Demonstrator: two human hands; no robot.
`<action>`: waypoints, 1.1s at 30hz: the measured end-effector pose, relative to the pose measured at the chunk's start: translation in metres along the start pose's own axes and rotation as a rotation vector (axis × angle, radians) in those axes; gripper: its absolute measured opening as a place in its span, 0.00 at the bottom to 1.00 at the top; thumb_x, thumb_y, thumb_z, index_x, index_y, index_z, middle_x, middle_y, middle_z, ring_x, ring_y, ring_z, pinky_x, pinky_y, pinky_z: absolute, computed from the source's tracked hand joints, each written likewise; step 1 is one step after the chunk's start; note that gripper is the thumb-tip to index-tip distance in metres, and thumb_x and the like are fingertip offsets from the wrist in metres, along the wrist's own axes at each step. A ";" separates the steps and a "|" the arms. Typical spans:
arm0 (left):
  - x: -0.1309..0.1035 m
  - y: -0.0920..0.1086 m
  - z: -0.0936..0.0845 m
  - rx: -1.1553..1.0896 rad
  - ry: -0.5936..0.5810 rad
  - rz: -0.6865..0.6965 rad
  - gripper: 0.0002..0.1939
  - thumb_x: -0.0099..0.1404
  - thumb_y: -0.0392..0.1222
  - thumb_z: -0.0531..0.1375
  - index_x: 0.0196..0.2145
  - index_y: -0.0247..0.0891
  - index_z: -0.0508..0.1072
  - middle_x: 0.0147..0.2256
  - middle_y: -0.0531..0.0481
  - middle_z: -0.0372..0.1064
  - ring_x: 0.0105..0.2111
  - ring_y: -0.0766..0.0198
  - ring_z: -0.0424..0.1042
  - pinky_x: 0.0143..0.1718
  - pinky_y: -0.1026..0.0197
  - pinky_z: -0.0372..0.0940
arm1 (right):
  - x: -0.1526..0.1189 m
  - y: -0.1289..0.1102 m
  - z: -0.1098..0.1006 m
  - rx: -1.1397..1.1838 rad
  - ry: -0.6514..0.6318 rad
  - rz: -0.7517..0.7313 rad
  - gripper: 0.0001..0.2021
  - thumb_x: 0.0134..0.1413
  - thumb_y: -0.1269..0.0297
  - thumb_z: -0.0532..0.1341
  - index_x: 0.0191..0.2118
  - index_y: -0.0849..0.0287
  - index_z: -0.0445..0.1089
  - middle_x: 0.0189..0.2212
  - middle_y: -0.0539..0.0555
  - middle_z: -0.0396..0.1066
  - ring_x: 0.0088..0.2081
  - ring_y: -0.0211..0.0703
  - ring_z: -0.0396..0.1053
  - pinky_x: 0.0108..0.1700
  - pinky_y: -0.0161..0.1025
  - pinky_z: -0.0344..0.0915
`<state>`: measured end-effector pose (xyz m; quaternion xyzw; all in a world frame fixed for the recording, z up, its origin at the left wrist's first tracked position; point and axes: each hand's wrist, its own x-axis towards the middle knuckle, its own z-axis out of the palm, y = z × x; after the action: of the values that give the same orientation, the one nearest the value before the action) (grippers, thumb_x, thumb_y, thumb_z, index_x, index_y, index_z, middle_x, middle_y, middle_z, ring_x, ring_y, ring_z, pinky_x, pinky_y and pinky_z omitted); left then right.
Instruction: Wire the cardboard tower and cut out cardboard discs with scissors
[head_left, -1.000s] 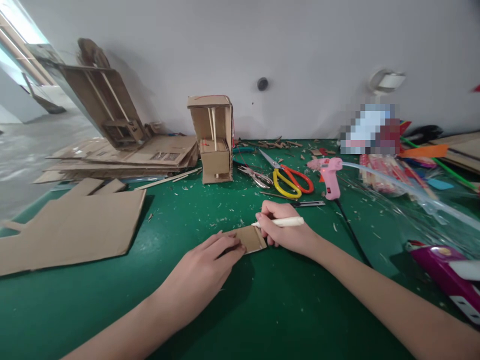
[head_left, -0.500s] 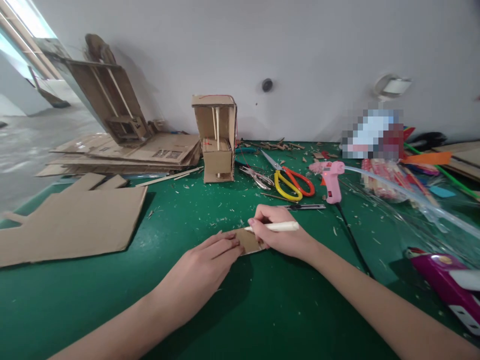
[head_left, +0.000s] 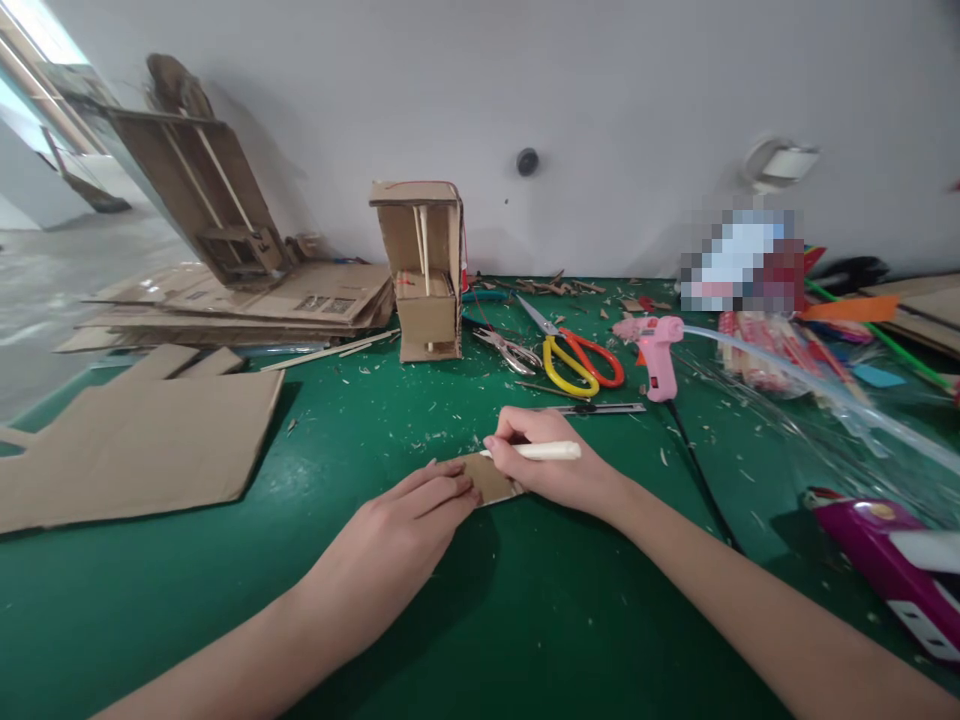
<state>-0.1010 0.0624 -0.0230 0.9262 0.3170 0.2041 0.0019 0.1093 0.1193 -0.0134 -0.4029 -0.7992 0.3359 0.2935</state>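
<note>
A small cardboard piece (head_left: 491, 482) lies on the green table between my hands. My left hand (head_left: 409, 520) rests flat on its left part, fingers stretched out and pressing it down. Wrapped round a white pen (head_left: 553, 451), my right hand (head_left: 544, 460) sits at the piece's right side, with the pen's tip at the far edge of the cardboard. Just beyond my right hand is a utility knife (head_left: 607, 408), partly hidden by it.
Behind stand a cardboard box model (head_left: 427, 310), pliers (head_left: 514, 352), scissors (head_left: 574, 360) and a pink glue gun (head_left: 657, 360). Large cut cardboard (head_left: 150, 440) lies left, near stacked sheets (head_left: 322, 300). A purple tool (head_left: 877, 550) is at right.
The pen in my right hand has moved slightly left along the cardboard's far edge. My left hand stays on the piece. The whole view has shifted a little.
</note>
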 end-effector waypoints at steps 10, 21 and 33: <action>-0.001 -0.001 -0.001 0.015 0.000 0.004 0.16 0.66 0.29 0.51 0.49 0.33 0.71 0.45 0.46 0.73 0.53 0.59 0.67 0.54 0.55 0.67 | -0.001 0.002 -0.001 -0.017 0.010 -0.003 0.12 0.56 0.62 0.55 0.23 0.57 0.57 0.18 0.45 0.61 0.21 0.33 0.57 0.24 0.32 0.52; -0.003 -0.001 -0.001 0.031 -0.012 0.008 0.16 0.67 0.30 0.51 0.50 0.32 0.70 0.47 0.46 0.72 0.55 0.59 0.66 0.55 0.58 0.66 | -0.006 0.008 -0.004 -0.063 0.058 -0.002 0.13 0.56 0.62 0.55 0.22 0.57 0.55 0.17 0.45 0.57 0.21 0.33 0.54 0.23 0.33 0.48; -0.002 -0.001 0.000 0.055 -0.030 0.000 0.14 0.66 0.30 0.52 0.48 0.33 0.70 0.45 0.47 0.73 0.53 0.57 0.68 0.54 0.53 0.67 | -0.015 0.002 -0.005 0.219 0.147 0.167 0.14 0.58 0.59 0.54 0.23 0.55 0.55 0.16 0.46 0.62 0.16 0.32 0.57 0.18 0.33 0.52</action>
<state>-0.1032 0.0623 -0.0242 0.9289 0.3223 0.1816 -0.0189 0.1214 0.1091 -0.0152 -0.4570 -0.6979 0.4137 0.3645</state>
